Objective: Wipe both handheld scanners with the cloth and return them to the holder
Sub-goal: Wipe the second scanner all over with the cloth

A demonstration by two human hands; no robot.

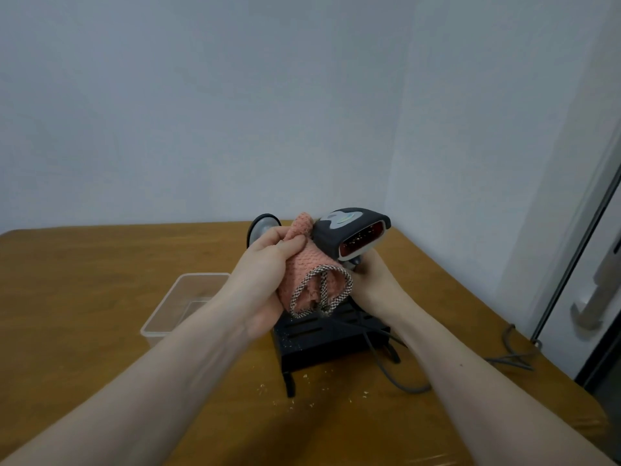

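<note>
My left hand [268, 264] grips a pink cloth [309, 274] with a checkered trim and presses it against the back of a dark grey handheld scanner [353, 230]. My right hand [369, 277] holds that scanner by its handle, lifted above the black holder [322, 338]; its red window faces me and carries specks. Behind my left hand, part of a second scanner [260, 225] shows, mostly hidden. A grey cable [389, 375] runs from the holder area across the table.
A clear plastic tray [181, 304] sits on the wooden table [84, 280] left of the holder. Crumbs [302, 388] lie in front of the holder. More cable [514, 354] lies near the right table edge, beside a door with a metal handle [591, 307].
</note>
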